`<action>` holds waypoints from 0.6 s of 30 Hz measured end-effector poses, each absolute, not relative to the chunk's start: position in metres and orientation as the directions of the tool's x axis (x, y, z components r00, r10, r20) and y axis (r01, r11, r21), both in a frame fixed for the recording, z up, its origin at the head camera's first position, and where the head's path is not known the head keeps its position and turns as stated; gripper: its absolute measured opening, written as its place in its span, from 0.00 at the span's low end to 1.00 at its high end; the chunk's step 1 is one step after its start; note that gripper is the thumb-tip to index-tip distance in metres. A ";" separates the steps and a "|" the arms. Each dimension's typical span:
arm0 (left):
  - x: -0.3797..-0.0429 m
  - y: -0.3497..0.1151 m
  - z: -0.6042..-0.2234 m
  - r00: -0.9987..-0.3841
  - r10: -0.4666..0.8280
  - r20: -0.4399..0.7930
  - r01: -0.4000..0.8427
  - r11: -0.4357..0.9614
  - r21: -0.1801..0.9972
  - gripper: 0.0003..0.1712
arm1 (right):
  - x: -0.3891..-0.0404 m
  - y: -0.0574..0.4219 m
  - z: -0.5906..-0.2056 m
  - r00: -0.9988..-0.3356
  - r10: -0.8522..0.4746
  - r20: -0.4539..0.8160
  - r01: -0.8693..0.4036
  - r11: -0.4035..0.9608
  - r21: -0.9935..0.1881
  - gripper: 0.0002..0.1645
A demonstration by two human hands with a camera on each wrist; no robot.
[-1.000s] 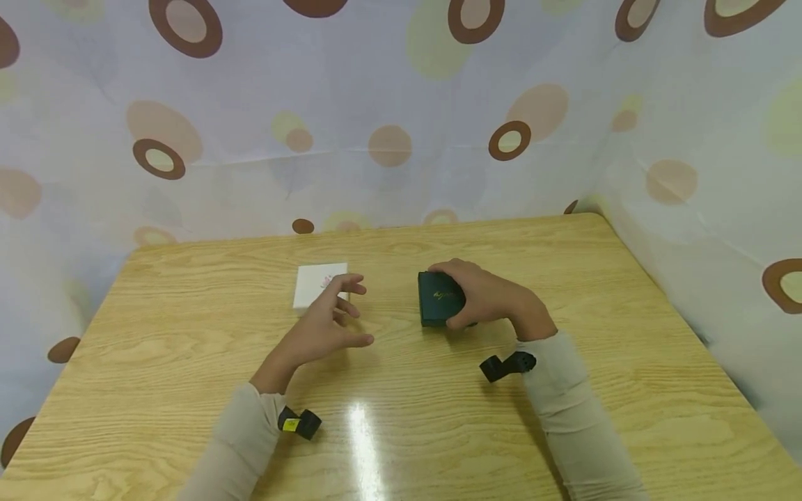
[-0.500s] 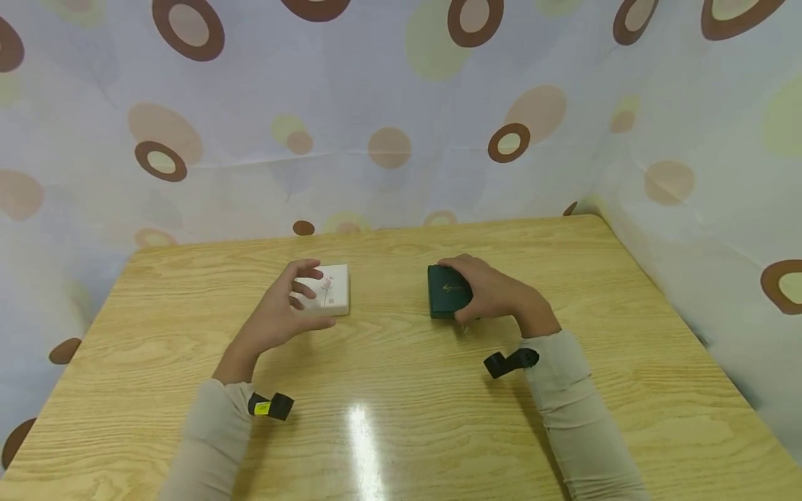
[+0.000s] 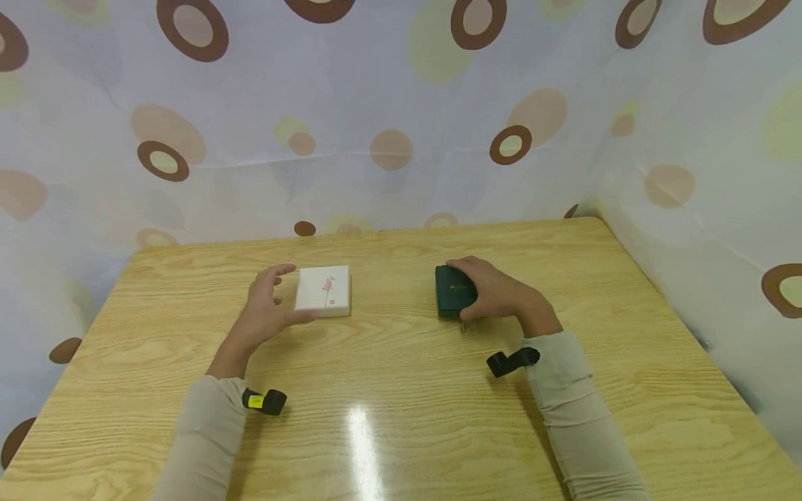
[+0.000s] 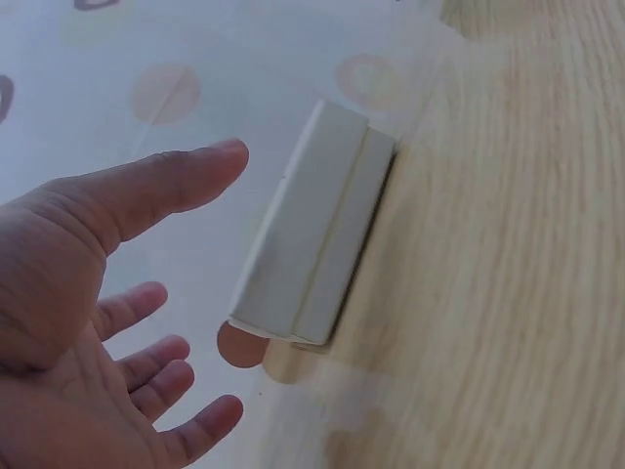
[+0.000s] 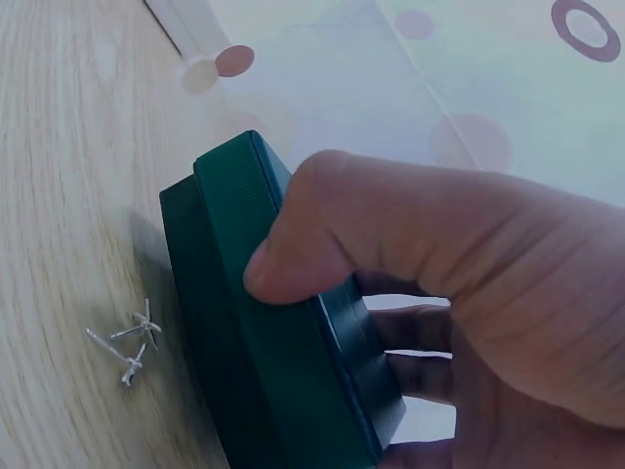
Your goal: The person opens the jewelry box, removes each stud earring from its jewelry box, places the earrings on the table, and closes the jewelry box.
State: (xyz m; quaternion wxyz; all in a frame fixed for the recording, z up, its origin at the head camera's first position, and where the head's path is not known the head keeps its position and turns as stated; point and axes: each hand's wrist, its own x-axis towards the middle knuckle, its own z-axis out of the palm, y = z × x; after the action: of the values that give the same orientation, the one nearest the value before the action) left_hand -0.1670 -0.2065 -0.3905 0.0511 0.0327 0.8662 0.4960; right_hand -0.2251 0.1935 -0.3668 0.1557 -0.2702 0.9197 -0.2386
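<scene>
On the right of the table, my right hand (image 3: 498,291) grips a dark green jewelry box (image 3: 454,289) with gold lettering on its lid. The thumb presses the near side of the lid, and the fingers reach round the far side. Two small silver stud earrings (image 5: 130,342) lie on the wood beside the box's near side. Left of centre sits a white box (image 3: 322,287) with a pink flower printed on top. My left hand (image 3: 260,309) hovers at its left side, thumb and fingers spread. In the left wrist view a gap shows between the hand and the white box.
The wooden table (image 3: 401,390) carries both boxes, with bare wood between them. A curtain (image 3: 401,104) with brown circles hangs behind the far edge and along the right side.
My left hand has moved left, off the white box's top to its left side. The green box has shifted a little to the right with my right hand, and the earrings now show.
</scene>
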 end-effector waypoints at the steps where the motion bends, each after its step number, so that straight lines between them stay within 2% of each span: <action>1: -0.168 -0.207 -0.392 -0.992 0.105 -0.069 -0.007 0.500 0.866 0.58 | -0.225 0.194 -0.367 -0.806 -0.570 -0.159 -0.423 0.743 -0.518 0.55; 8: -0.168 -0.207 -0.395 -0.986 0.126 -0.112 -0.047 0.433 0.900 0.64 | -0.228 0.195 -0.370 -0.809 -0.561 -0.173 -0.418 0.758 -0.501 0.56; 18: -0.173 -0.206 -0.404 -0.983 0.136 -0.126 -0.057 0.423 0.904 0.64 | -0.228 0.194 -0.375 -0.805 -0.561 -0.191 -0.409 0.760 -0.505 0.54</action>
State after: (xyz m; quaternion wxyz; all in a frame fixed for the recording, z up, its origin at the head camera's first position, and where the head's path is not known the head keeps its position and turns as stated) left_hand -0.1726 -0.2056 -0.4035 0.0899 0.0235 0.8386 0.5367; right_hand -0.2283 0.1939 -0.3746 0.1679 -0.2629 0.9229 -0.2257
